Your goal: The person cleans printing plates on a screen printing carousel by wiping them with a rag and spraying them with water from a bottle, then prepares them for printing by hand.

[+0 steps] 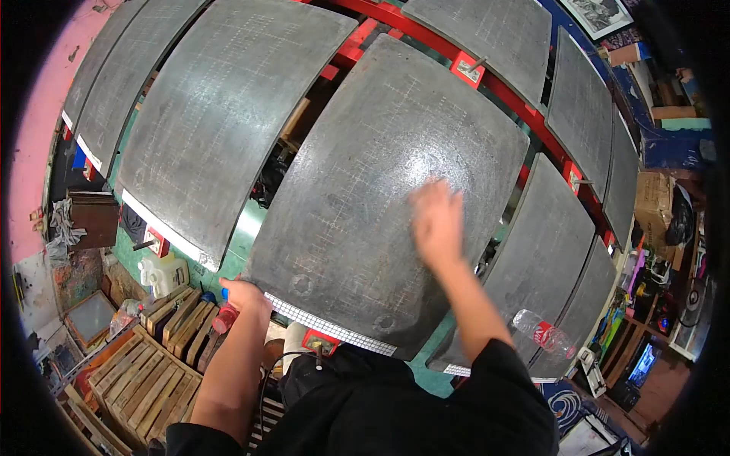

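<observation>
In front of me lies a flat grey platen [357,175] with faint grid marks and a strip of small white squares [334,322] along its near edge. My left hand [247,295] grips its near left corner, with the fingers mostly hidden at the edge. Over the right half of the same platen is my right hand [439,226], smeared by motion and close to a bright reflection on the surface. Below the near edge sits a red bracket [321,342] with a metal bolt.
More grey platens flank it, one on the left [205,129] and one on the right [536,251], on a red frame [411,29]. A clear plastic bottle [544,334] lies on the right one. Wooden slats [144,387] and a whitish jug [163,273] stand lower left.
</observation>
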The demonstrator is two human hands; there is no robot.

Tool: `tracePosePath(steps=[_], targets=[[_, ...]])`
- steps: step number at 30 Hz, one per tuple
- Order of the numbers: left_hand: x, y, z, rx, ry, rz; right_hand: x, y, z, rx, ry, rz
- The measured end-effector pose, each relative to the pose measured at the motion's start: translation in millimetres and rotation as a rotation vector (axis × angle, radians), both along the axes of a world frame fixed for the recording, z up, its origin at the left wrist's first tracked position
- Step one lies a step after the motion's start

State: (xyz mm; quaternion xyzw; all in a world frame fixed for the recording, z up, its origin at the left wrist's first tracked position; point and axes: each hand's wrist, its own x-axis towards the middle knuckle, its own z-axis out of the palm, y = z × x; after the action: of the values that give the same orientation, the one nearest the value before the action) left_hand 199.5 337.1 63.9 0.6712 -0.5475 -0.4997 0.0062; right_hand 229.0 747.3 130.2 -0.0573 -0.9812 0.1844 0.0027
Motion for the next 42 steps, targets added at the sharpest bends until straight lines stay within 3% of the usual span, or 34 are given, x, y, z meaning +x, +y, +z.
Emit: tracePosePath(steps=[1,3,5,7,8,9,10,11,13,14,15,16,18,20,22,24,27,30,32,34,36,42], targets=[[0.2,-0.2,-3.6,-0.001,-0.005,-0.004,-20.7,38.2,-24.3,0.08,0.266,-0.153],[0.1,-8.0,-11.4,-0.005,-0.009,-0.007,-94.6,95.8,-43.1,0.071,0.376,-0.413],[-0.4,-13.8,-19.1,-0.053,-0.023,-0.026,-165.2,94.5,-60.1,0.115,0.48,-0.478],[1.0,-17.6,-22.7,-0.144,-0.058,-0.068,-199.1,37.2,-44.9,-0.044,0.469,-0.344],[1.2,-17.6,-22.4,-0.149,-0.053,-0.069,-195.0,-4.6,-47.6,-0.004,0.55,-0.141],[3.6,-18.8,-21.1,-0.145,-0.07,-0.077,-177.0,-41.8,-40.0,-0.126,0.359,0.001],[1.9,-19.5,-20.9,-0.139,-0.081,-0.084,-143.6,-79.9,-50.1,-0.142,0.405,0.113],[1.3,-23.6,-24.3,-0.138,-0.07,-0.086,-98.8,-98.5,-34.2,-0.191,0.292,0.275],[6.5,-32.7,-36.3,-0.1,-0.063,-0.081,-29.6,-84.7,-18.7,-0.28,0.174,0.297],[1.3,-16.1,-16.5,-0.071,-0.021,-0.031,-9.1,-59.4,-13.8,-0.258,0.11,0.282],[4.7,-22.8,-23.9,-0.066,-0.022,-0.03,-1.5,-34.1,-5.2,-0.054,0.113,0.131],[11.7,-37.1,-35.8,0.022,0.059,-0.069,-7.5,4.2,0.5,-0.079,0.032,-0.013],[10.4,-24.7,-23.1,0.083,0.159,-0.061,-33.7,78.0,-29.4,0.195,0.298,-0.345],[2.1,0.5,-2.1,0.002,0.144,-0.039,-95.7,136.9,-52.6,0.149,0.386,-0.537],[2.6,-8.0,-10.9,-0.12,0.047,-0.031,-167.5,147.1,-70.8,0.172,0.455,-0.547],[7.6,-10.7,-17.8,-0.1,0.094,-0.033,-233.9,108.7,-58.1,0.019,0.433,-0.497],[1.5,1.5,-0.5,-0.085,0.116,-0.026,-292.0,24.0,-69.6,0.124,0.532,-0.264],[-3.9,6.7,5.4,-0.023,0.113,0.026,-234.3,-49.8,-56.9,-0.136,0.521,0.144],[-1.5,5.2,5.0,0.031,0.141,0.077,-162.9,-61.8,-32.6,-0.295,0.31,0.351],[1.9,3.5,2.3,-0.104,0.102,-0.074,-129.9,-36.8,-28.1,-0.252,0.183,0.305],[6.8,-11.6,-20.0,-0.137,0.078,-0.072,-146.3,-10.6,-35.6,-0.078,0.299,0.149],[13.9,-10.8,-24.5,-0.253,0.045,-0.134,-319.4,44.5,-57.2,0.019,0.475,-0.157]])
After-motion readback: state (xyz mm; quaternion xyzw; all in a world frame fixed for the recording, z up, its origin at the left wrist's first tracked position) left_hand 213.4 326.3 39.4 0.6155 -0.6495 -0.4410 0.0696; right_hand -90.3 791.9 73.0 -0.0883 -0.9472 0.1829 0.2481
